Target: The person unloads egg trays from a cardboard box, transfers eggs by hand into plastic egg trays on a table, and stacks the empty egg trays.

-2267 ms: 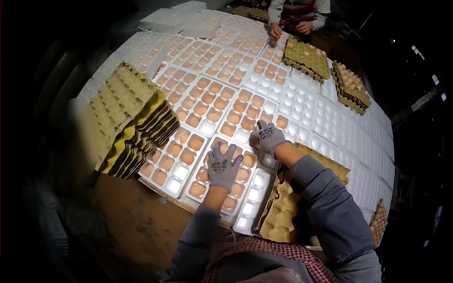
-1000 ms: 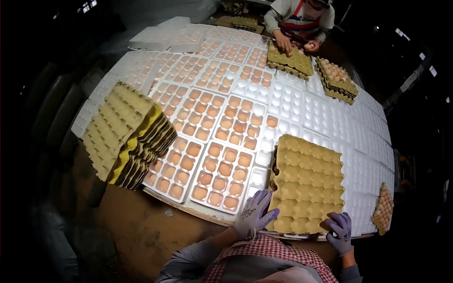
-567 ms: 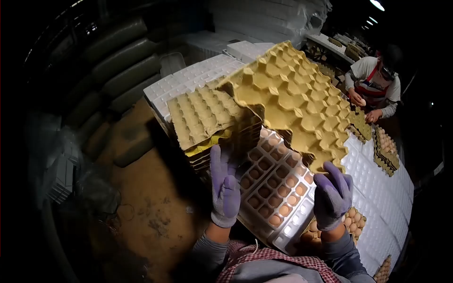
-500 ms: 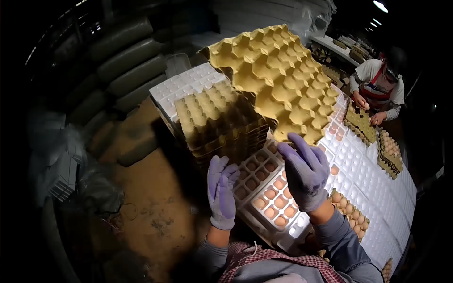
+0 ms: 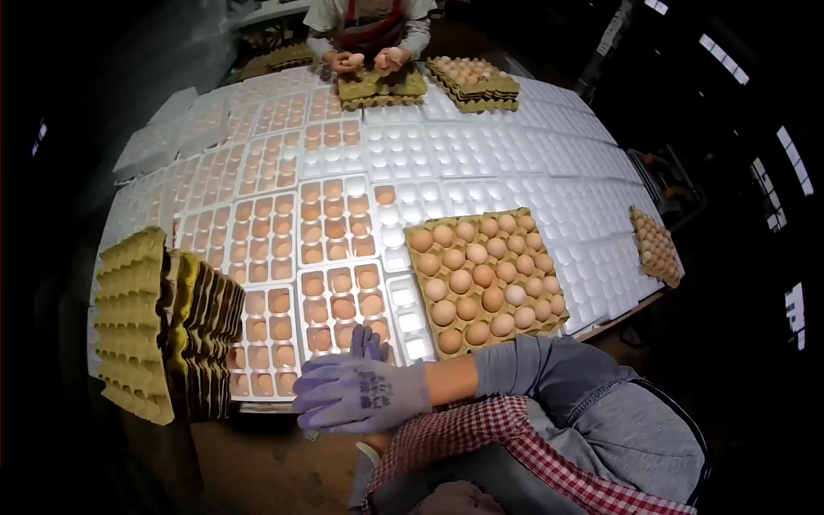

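My right hand (image 5: 365, 396), in a purple-and-grey glove, reaches across my body with its fingers stretched out and nothing in them. Behind it is my left hand (image 5: 367, 341), mostly covered; only its gloved fingertips show, pointing up over a white tray's edge, and they appear extended and empty. White trays of brown eggs (image 5: 342, 306) lie just beyond my hands. To the right, a pulp egg tray (image 5: 453, 353) full of brown eggs (image 5: 493, 299) rests on the white trays. On the left stands a stack of empty pulp trays (image 5: 133, 322).
Across the table a person (image 5: 373, 39) holds eggs above pulp trays (image 5: 382, 86). Beside them is a stack of egg-filled pulp trays (image 5: 472, 81). Another filled tray (image 5: 657, 246) sits at the right edge. Unfilled white trays (image 5: 524, 154) cover the right side.
My view has swung right toward the table. My raised hands, earlier apart beside the stack and a tilted pulp tray, are now lower and crossed near the table's front edge.
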### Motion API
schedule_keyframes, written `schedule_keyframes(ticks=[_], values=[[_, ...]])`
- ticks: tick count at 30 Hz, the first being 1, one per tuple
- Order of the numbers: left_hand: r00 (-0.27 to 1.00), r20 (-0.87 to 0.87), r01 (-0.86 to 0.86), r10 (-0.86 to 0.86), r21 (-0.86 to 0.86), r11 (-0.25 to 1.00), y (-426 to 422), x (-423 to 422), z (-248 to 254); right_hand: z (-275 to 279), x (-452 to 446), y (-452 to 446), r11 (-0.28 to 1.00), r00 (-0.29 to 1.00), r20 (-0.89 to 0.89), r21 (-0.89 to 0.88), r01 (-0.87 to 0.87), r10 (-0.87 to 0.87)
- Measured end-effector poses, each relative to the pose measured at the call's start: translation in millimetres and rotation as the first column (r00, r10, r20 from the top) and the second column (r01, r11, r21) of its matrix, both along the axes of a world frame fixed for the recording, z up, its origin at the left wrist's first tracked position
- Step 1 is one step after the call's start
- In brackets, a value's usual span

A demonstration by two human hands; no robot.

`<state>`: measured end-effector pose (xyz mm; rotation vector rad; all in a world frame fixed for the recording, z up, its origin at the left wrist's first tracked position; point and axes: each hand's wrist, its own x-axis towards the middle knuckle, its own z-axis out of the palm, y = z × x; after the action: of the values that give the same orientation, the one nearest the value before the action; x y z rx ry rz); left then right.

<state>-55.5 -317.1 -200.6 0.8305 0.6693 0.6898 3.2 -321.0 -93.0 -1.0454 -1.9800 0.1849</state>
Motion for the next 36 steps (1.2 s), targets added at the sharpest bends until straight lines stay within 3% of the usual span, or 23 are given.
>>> schedule_keyframes(ticks=[3, 5, 6, 7, 8, 10, 11, 12, 13, 14, 15, 17, 18, 21, 23, 27, 28, 29, 30, 32, 34, 35, 36], values=[[0.971, -0.032, 0.236, -0.236, 0.021, 0.971, -17.4, 39.3, -8.5, 12.7, 112.4, -102.7, 0.842, 0.85, 0.124, -0.124, 0.526, -0.512], [0.93, -0.064, 0.366, -0.361, 0.12, 0.923, -23.4, 55.0, -17.9, 28.8, 165.2, -171.8, 0.458, 0.515, 0.1, -0.338, 0.822, -0.851], [0.904, -0.086, 0.428, -0.42, 0.192, 0.883, -24.4, 60.5, -23.9, 26.7, 184.7, -197.8, 0.273, 0.283, -0.048, -0.459, 0.845, -0.958], [0.849, -0.136, 0.525, -0.511, 0.325, 0.787, -24.7, 64.2, -34.1, 12.2, 214.1, -230.1, 0.073, 0.146, 0.151, -0.408, 0.91, -0.978], [0.827, -0.172, 0.559, -0.535, 0.35, 0.752, -24.0, 67.1, -36.4, -15.5, 238.2, -257.4, -0.098, 0.017, 0.213, -0.514, 0.852, -0.977], [0.78, -0.243, 0.622, -0.576, 0.398, 0.675, -23.0, 71.6, -41.0, -26.5, 247.9, -271.6, 0.18, -0.001, -0.196, -0.903, 0.389, -0.981], [0.82, -0.091, 0.572, -0.565, 0.079, 0.817, -24.8, 81.0, -1.5, -31.9, 255.6, -276.6, 0.31, 0.185, -0.27, -0.919, 0.245, -0.945], [0.872, 0.045, 0.481, -0.487, -0.259, 0.838, -28.3, 87.0, 19.5, -38.7, 256.8, -278.2, 0.238, 0.194, -0.188, -0.929, 0.284, -0.963], [0.876, -0.095, 0.443, -0.473, -0.229, 0.867, -28.1, 89.6, 12.2, -48.7, 267.3, -284.0, 0.356, 0.195, -0.324, -0.92, 0.162, -0.926], [0.881, -0.017, 0.457, -0.474, -0.231, 0.859, -27.2, 90.5, 12.3, -56.9, 277.0, -288.4, 0.465, 0.179, -0.452, -0.885, 0.035, -0.874], [0.883, 0.0, 0.456, -0.469, -0.236, 0.858, -29.4, 90.3, 16.0, -63.9, 282.5, -293.3, 0.478, 0.194, -0.467, -0.879, 0.01, -0.863], [0.884, 0.028, 0.458, -0.467, -0.254, 0.852, -28.8, 98.1, 26.4, -69.8, 284.4, -297.2, 0.275, 0.244, -0.21, -0.923, 0.271, -0.947], [0.884, 0.04, 0.458, -0.465, -0.27, 0.847, -24.4, 99.8, 20.4, -73.2, 283.6, -298.7, 0.299, 0.259, -0.234, -0.921, 0.25, -0.937], [0.903, 0.028, 0.426, -0.429, -0.197, 0.883, -21.8, 107.0, 11.8, -66.4, 280.1, -288.8, 0.451, 0.212, -0.416, -0.88, 0.153, -0.884], [0.909, 0.016, 0.414, -0.417, -0.164, 0.895, -28.0, 102.7, 19.5, -73.6, 275.8, -294.9, 0.492, 0.295, -0.43, -0.851, 0.183, -0.854], [0.939, -0.076, 0.34, -0.335, 0.076, 0.937, -9.8, 99.5, 5.6, -83.2, 275.2, -285.1, 0.489, 0.188, -0.455, -0.841, 0.23, -0.87], [0.934, -0.025, 0.356, -0.358, -0.045, 0.933, -17.5, 102.6, 33.2, -80.9, 273.8, -286.4, 0.498, 0.167, -0.471, -0.839, 0.219, -0.866], [0.92, -0.085, 0.391, -0.383, 0.105, 0.915, -26.4, 105.1, 56.4, -88.6, 280.1, -293.3, 0.492, 0.173, -0.464, -0.845, 0.208, -0.869], [0.906, -0.153, 0.422, -0.395, 0.245, 0.873, -32.5, 107.0, 70.7, -102.7, 288.4, -304.9, 0.62, 0.321, -0.539, -0.739, 0.263, -0.779], [0.885, -0.275, 0.46, -0.376, 0.388, 0.799, -39.9, 112.1, 88.6, -43.1, 288.2, -308.9, 0.66, 0.143, -0.645, -0.744, 0.105, -0.75], [0.858, 0.001, 0.496, -0.514, 0.261, 0.828, -69.8, 139.5, 118.4, -29.8, 304.5, -327.5, 0.677, 0.089, -0.674, -0.713, 0.181, -0.733], [0.896, -0.246, 0.441, -0.369, 0.584, 0.681, -85.4, 145.3, 111.2, -20.1, 314.5, -338.6, 0.682, 0.044, -0.686, -0.71, 0.178, -0.726], [0.9, -0.194, 0.426, -0.391, 0.584, 0.691, -96.2, 154.5, 101.6, -10.3, 325.7, -351.2, 0.684, -0.006, -0.696, -0.706, 0.185, -0.718]])
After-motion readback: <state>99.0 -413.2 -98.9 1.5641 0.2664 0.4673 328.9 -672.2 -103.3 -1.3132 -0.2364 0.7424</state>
